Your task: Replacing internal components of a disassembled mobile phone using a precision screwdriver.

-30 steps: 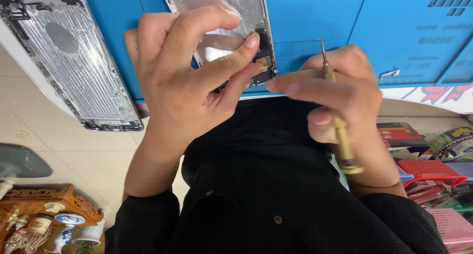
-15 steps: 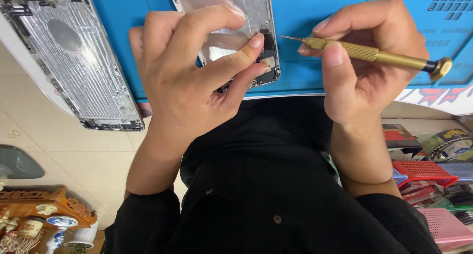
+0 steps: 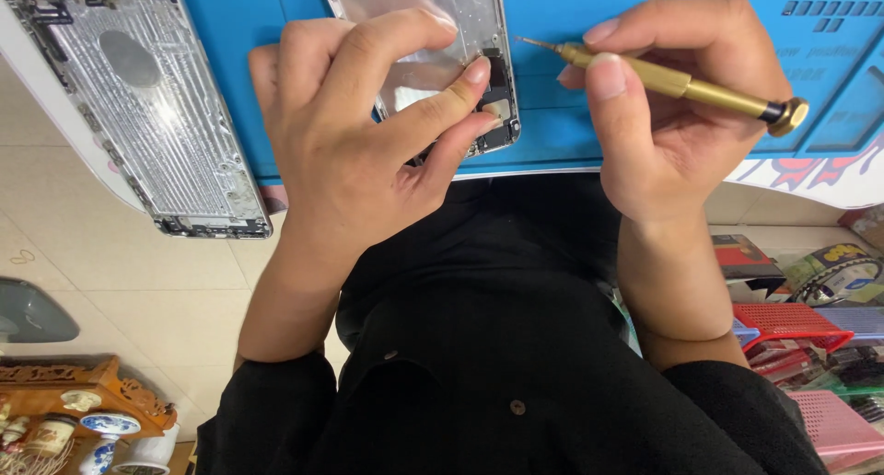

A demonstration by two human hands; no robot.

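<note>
My left hand [image 3: 354,130] grips the lower end of a silver phone housing [image 3: 442,33] that lies on a blue work mat [image 3: 552,88], thumb and forefinger pinching its bottom edge. My right hand [image 3: 677,116] holds a gold precision screwdriver [image 3: 672,79] almost level, its thin tip pointing left toward the housing's right edge and a short gap away from it. A second, larger silver housing [image 3: 138,98] lies at the left, half off the mat.
The white table edge [image 3: 801,185] runs below the mat. Red and pink plastic baskets [image 3: 792,323] with small packages stand at the lower right. A carved wooden stand [image 3: 74,392] with porcelain cups sits at the lower left on the tiled floor.
My right hand has turned the screwdriver from upright to nearly level and lifted it toward the housing. The left hand keeps its grip on the housing.
</note>
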